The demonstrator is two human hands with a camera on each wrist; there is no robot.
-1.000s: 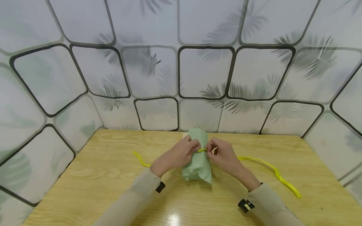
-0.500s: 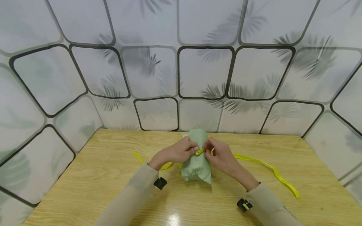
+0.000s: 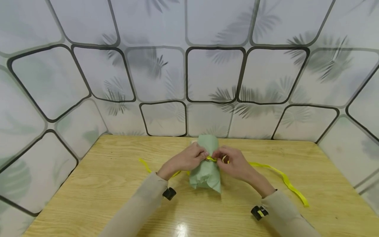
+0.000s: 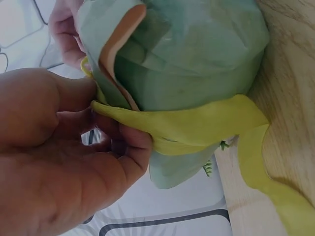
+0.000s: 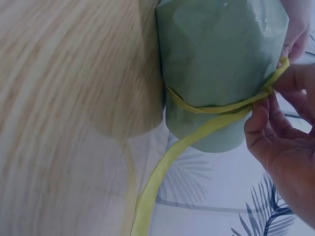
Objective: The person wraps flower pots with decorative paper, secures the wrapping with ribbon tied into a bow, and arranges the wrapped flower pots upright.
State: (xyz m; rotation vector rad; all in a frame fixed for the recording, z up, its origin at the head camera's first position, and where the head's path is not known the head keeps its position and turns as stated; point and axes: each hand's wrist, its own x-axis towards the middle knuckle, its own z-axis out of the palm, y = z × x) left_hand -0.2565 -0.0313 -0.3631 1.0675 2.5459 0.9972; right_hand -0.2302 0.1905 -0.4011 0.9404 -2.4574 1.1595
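Observation:
A parcel in pale green wrapping paper [image 3: 204,176] lies on the table, its near end folded and ruffled. Round its middle runs a yellow ribbon [image 3: 211,159], which crosses on top between the two hands. My left hand [image 3: 188,159] pinches the ribbon at the parcel's left side, thumb over curled fingers; the left wrist view shows the ribbon [image 4: 197,120] passing from that pinch round the paper. On the other side my right hand [image 3: 234,163] pinches the ribbon between thumb and fingertips. In the right wrist view one ribbon length [image 5: 170,152] trails down from the fingers.
The loose right tail of the ribbon [image 3: 285,179] curves across the wooden table [image 3: 112,191]; a shorter left tail [image 3: 144,164] lies beyond the left wrist. A patterned cloth wall [image 3: 160,75] rises behind the table. Each wrist wears a small black device [image 3: 169,193].
The left hand has shifted slightly off the parcel's top and the ribbon crossing looks more bunched. The right fingers have moved a little along the ribbon, and its right tail has drawn slightly inward.

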